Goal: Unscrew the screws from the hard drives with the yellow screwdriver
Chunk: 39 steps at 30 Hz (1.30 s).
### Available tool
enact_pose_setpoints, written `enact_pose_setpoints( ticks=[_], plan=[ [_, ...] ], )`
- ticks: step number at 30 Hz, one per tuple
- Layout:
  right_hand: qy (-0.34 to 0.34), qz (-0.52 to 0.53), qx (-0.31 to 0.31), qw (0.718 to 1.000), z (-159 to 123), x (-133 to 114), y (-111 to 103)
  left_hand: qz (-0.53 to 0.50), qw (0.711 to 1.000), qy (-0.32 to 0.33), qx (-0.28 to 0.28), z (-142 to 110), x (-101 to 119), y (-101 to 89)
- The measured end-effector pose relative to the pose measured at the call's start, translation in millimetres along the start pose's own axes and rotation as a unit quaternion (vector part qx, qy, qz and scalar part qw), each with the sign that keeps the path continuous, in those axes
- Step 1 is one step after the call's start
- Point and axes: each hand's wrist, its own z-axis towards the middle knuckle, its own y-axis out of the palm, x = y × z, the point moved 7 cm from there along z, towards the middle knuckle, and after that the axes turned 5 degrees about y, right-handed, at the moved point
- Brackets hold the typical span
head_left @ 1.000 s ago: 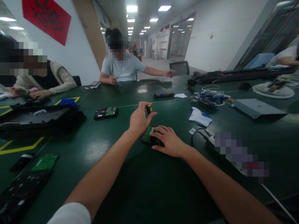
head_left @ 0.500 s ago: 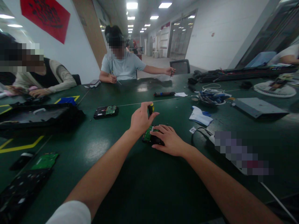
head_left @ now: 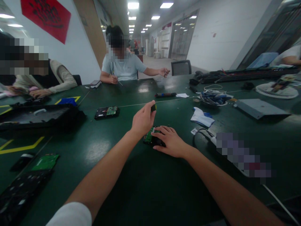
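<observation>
My left hand [head_left: 143, 118] is raised above the table, its fingers closed around the yellow-and-black handle of a screwdriver [head_left: 154, 107]. The shaft and tip are hidden behind the hand. Just below it lies a hard drive [head_left: 148, 138] with a green circuit board facing up. My right hand [head_left: 172, 142] presses down on the drive's right side, fingers across the top and thumb along the near edge, so much of the drive is covered.
Another hard drive [head_left: 107, 112] lies left of my hands. Several drives [head_left: 25, 188] sit at the near left by a black tray [head_left: 70, 117]. Rightward are a glove [head_left: 201, 117], a power strip [head_left: 213, 140] and a grey metal box [head_left: 261, 108]. A co-worker [head_left: 123, 67] sits opposite.
My left fingers and thumb have closed more around the screwdriver handle, and that hand has turned slightly. My right hand and the hard drive stay put. The co-worker's outstretched hand has drawn inward.
</observation>
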Motion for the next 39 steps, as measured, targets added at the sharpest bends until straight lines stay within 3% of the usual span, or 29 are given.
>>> enact_pose_setpoints(
  ticks=[6,15,24,30,35,39],
  plan=[
    [0.0,0.004,-0.001,1.0,-0.2,-0.5,-1.2,-0.043,0.998,-0.041,0.015,1.7,-6.5,-2.9],
    [0.002,0.002,-0.004,1.0,-0.6,-1.2,-1.7,-0.005,1.0,0.029,0.01,2.7,7.2,-5.7],
    [0.0,0.002,0.004,1.0,-0.6,-0.5,-1.2,-0.078,0.996,-0.045,0.018,1.5,-9.4,-2.3],
    [0.004,0.001,0.0,1.0,-0.3,-0.6,-1.5,-0.019,0.999,0.021,0.021,6.6,5.6,-12.8],
    [0.004,0.0,0.0,1.0,-0.7,-1.1,-2.0,0.006,0.999,0.048,0.017,4.2,7.3,-8.6],
    [0.007,0.004,0.001,1.0,-0.9,-0.1,-1.9,-0.004,1.0,0.024,0.014,0.8,-1.2,-2.1]
  ],
)
